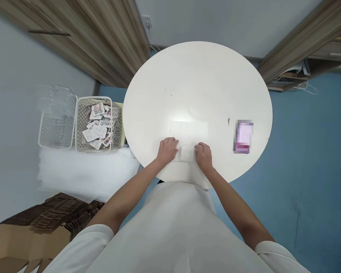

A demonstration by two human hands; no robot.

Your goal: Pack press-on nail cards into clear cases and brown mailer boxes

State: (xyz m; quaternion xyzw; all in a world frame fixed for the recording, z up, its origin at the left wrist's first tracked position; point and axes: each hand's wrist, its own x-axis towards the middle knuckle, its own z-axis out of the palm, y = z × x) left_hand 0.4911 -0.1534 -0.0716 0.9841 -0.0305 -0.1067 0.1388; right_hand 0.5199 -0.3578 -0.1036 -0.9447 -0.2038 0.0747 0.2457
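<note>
A thin white foam sheet [189, 128] lies flat on the round white table, barely standing out from it. Near its front edge rests a small white flat card-like piece [186, 154]; its exact kind is hard to make out. My left hand [167, 151] is on the sheet's left side, fingers curled and thumb toward the small piece. On the other side, my right hand [204, 156] has its fingers bent against the sheet, close to the piece's right edge. Both hands look closed on the sheet, though the fingertips are small in view.
A pixelated purple-pink object [243, 136] lies at the table's right. Left of the table stand a perforated basket [116, 125] of carded blister packs and a basket of clear plastic [57, 129]. White sheets [85, 170] and folded cardboard boxes [34, 242] are stacked nearer me.
</note>
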